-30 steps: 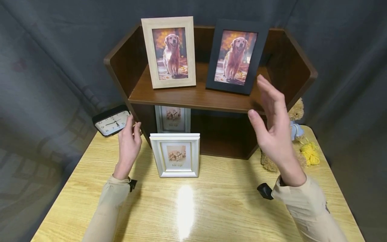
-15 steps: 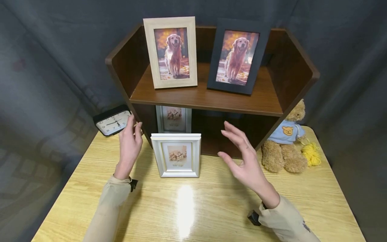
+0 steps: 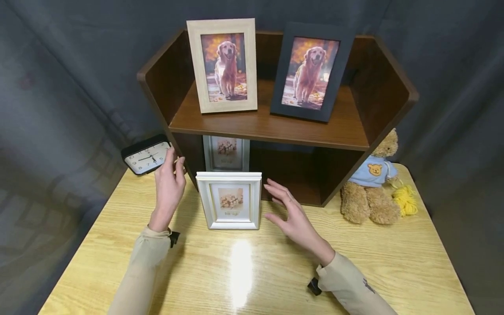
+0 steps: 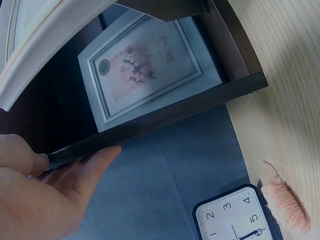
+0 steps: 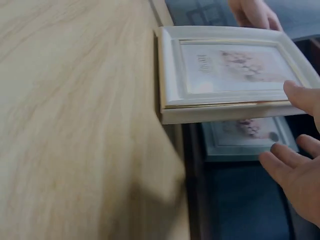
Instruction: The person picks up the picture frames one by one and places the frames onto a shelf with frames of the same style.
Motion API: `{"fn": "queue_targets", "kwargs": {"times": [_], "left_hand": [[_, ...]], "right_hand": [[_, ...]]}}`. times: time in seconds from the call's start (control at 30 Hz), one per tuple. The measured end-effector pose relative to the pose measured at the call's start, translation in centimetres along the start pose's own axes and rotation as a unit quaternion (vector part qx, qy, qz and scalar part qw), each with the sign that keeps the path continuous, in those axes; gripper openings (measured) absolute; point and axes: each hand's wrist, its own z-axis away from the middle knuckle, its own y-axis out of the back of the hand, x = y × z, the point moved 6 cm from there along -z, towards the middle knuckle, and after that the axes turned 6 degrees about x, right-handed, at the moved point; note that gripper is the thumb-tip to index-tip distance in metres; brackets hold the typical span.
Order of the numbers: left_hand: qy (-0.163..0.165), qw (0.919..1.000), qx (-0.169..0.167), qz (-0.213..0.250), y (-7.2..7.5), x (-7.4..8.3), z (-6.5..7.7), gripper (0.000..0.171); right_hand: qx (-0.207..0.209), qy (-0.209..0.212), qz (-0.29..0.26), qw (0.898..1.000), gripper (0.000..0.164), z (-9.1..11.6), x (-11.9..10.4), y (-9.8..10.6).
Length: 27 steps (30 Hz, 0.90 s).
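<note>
A white picture frame [image 3: 229,201] stands on the table in front of the brown shelf [image 3: 275,131]. My right hand [image 3: 293,221] is at its right edge with fingers spread. In the right wrist view the thumb [image 5: 300,97] overlaps the frame's corner, while the other fingers lie behind its plane. At the left, my left hand [image 3: 169,188] holds the front edge of the shelf's side panel. The left wrist view shows thumb and fingers on either side of that panel [image 4: 165,117]. A grey-blue picture frame [image 4: 145,65] leans inside the lower compartment, partly hidden by the white one.
On the upper shelf stand a cream picture frame [image 3: 252,70] and a black picture frame [image 3: 277,96] with dog photos. A black clock [image 3: 147,157] is left of the shelf, by a pink tassel-like thing [image 4: 286,202]. To the right sit a teddy bear [image 3: 370,188] and yellow yarn [image 3: 404,200].
My right hand has come down and left, from in front of the black picture frame to the white frame's right edge. The left hand stays on the shelf panel.
</note>
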Motion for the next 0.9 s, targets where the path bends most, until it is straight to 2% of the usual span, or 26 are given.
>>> {"fn": "queue_targets", "kwargs": {"times": [0.13, 0.27, 0.57, 0.73, 0.9], "left_hand": [[0.002, 1.0000, 0.003, -0.001, 0.1, 0.0, 0.0, 0.027], [0.001, 1.0000, 0.001, 0.001, 0.0, 0.1, 0.0, 0.028], [0.006, 1.0000, 0.000, 0.001, 0.0, 0.0, 0.0, 0.026], [0.005, 1.0000, 0.000, 0.000, 0.0, 0.0, 0.0, 0.025], [0.004, 1.0000, 0.002, -0.002, 0.0, -0.1, 0.0, 0.024]], "right_hand": [[-0.020, -0.029, -0.035, 0.999, 0.082, 0.0, 1.0, -1.0], [-0.024, -0.048, -0.047, 0.997, 0.085, 0.1, 1.5, -1.5], [-0.021, -0.036, -0.046, 0.998, 0.079, 0.1, 1.6, -2.4], [-0.025, -0.046, -0.051, 0.997, 0.077, 0.1, 1.8, -3.1], [-0.009, -0.050, -0.044, 0.998, 0.075, 0.1, 1.8, -3.3]]}}
